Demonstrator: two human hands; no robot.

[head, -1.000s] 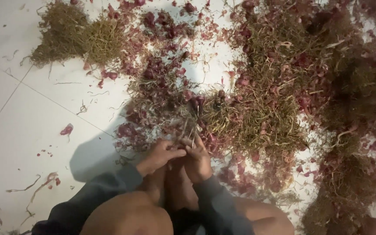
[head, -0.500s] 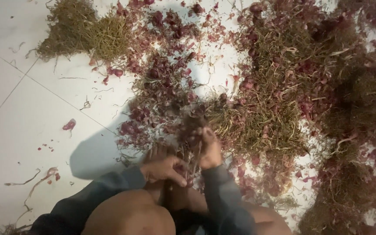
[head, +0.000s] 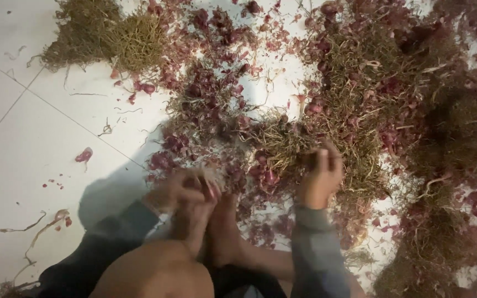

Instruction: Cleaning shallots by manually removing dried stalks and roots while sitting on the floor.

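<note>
- Right hand [head: 320, 179] grips a clump of dry stems [head: 282, 144] at its 10 o'clock.
- Left hand [head: 186, 193], blurred, closed on something unclear.
- Purple peelings [head: 211, 99] litter the white floor [head: 40, 143] at 12 o'clock.

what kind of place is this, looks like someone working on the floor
Probably a home or small workshop floor used for sorting shallots: white floor tiles, heaps of dry stalks and purple skins spread around the seated person's hands.
</note>
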